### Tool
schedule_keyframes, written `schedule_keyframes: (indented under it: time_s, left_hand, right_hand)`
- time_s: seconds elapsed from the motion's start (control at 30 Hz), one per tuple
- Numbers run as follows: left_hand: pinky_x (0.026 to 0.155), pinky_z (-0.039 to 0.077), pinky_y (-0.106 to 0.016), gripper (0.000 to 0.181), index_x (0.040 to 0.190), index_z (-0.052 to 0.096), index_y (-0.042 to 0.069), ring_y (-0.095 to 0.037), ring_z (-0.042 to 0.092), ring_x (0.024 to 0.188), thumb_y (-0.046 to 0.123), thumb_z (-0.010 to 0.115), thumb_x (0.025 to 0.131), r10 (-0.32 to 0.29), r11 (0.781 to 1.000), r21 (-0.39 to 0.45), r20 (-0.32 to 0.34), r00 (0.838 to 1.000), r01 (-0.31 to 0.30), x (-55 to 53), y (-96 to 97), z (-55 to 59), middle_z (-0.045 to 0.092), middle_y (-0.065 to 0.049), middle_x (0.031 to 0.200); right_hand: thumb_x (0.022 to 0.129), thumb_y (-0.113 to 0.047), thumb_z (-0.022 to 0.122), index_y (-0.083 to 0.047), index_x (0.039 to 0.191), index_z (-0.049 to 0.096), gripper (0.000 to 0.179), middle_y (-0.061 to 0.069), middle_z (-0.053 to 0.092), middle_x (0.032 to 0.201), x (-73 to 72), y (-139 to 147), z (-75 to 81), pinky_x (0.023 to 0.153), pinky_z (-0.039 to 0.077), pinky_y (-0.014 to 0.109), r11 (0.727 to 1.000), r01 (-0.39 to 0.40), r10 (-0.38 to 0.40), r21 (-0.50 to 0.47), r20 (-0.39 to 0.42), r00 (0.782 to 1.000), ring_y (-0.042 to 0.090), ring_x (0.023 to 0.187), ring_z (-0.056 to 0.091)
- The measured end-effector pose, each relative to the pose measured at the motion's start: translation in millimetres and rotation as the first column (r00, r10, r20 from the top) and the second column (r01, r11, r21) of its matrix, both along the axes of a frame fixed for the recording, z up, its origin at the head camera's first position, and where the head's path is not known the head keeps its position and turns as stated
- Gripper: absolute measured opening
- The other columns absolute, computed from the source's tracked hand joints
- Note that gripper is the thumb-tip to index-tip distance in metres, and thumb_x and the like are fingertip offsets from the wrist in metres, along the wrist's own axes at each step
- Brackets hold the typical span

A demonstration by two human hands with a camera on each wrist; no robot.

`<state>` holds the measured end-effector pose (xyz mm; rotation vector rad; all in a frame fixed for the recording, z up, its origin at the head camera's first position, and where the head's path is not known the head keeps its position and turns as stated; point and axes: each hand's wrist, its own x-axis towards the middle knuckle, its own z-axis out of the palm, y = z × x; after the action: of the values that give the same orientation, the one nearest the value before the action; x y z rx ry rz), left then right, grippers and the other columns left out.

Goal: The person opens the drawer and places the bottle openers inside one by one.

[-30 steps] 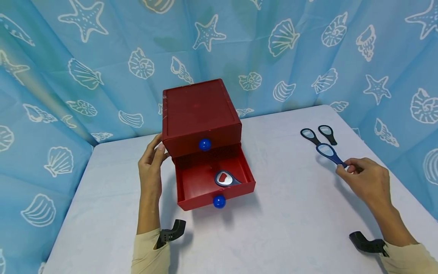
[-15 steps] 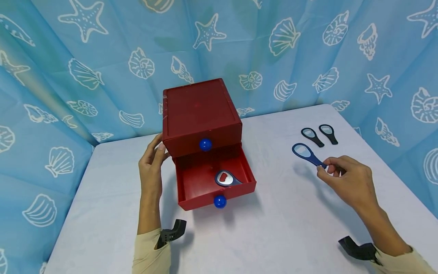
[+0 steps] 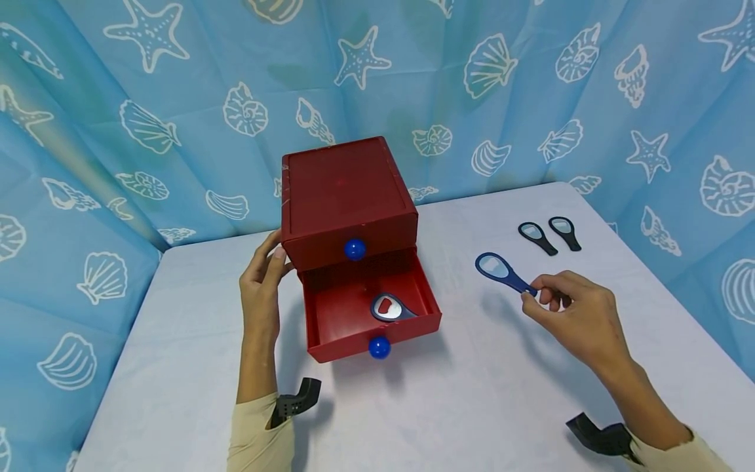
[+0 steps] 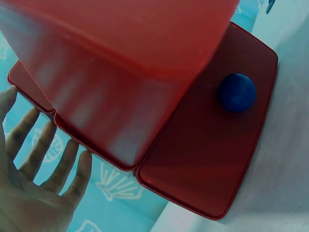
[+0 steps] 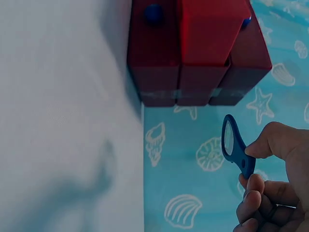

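Observation:
My right hand (image 3: 580, 321) pinches the handle end of a small blue magnifying glass (image 3: 495, 267) between thumb and fingers. Its lens points left, above the table. In the right wrist view the blue magnifying glass (image 5: 231, 140) shows side-on. My left hand (image 3: 259, 275) rests at the left side of a dark red drawer unit (image 3: 342, 190), its straight fingers (image 4: 55, 164) along that side in the left wrist view. The middle drawer (image 3: 336, 318) is pulled out. Inside it, on the right, lies another blue-rimmed magnifying glass (image 3: 390, 307).
Two black magnifying glasses (image 3: 538, 237) lie side by side at the table's back right. The drawer unit has blue ball knobs (image 3: 354, 249). A white cloth covers the table (image 3: 472, 406), and a blue shell-print curtain (image 3: 436, 72) hangs behind it.
My right hand has carried the blue magnifying glass left, away from the two black ones and towards the drawer. My left hand has stayed at the drawer unit's side.

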<state>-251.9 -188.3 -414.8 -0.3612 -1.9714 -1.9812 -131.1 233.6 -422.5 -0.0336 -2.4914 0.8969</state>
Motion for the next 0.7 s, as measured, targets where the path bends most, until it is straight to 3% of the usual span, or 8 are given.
schedule_keyframes:
  time_s: [0.7]
  left_hand:
    - [0.097, 0.051, -0.031, 0.043, 0.142, 0.058, 0.019, -0.027, 0.053, 0.127, 0.030, 0.059, 0.101, 0.000, 1.000, 0.004, -0.002, 1.000, 0.000, 0.8, 1.5, 0.9, 0.056, -0.005, 0.142]
  right_hand:
    - [0.075, -0.008, 0.086, -0.010, 0.087, 0.072, 0.018, -0.006, 0.057, 0.073, 4.5, -49.8, 26.3, 0.058, 0.042, 0.016, 0.990, -0.140, 0.140, -0.005, -0.040, 0.989, 0.010, 0.070, 0.050]
